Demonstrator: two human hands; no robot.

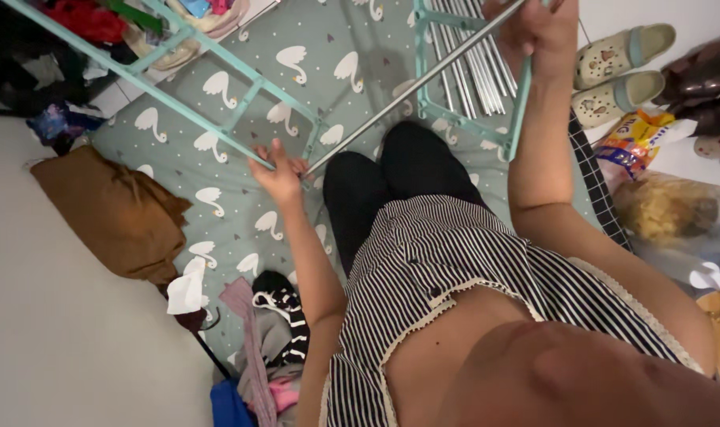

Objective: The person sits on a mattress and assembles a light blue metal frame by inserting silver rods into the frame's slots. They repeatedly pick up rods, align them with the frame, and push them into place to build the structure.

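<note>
Two hands are on the rack parts: your left hand (281,175) is closed on the lower end of the long silver rod (411,87), right where it meets the mint-green ladder-shaped frame (217,99) lying across the swan-print bedsheet (241,229), and your right hand (538,32) is clamped on the rod's upper end beside the second mint-green frame (471,119), which stands tilted over a bundle of spare silver rods (475,63). Judging by its look, the rod is thin metal tube, light, stiff and smooth enough to slip, so a hold near each end, as you have it, suits it; the frames look light but awkward, best gripped at a crossbar or corner joint. To your right, near the pale clogs (621,71), a yellow and orange snack packet (633,142) lies on the floor, with a clear plastic bag (665,209) of something yellowish just beside it; its print is too small to tell.
</note>
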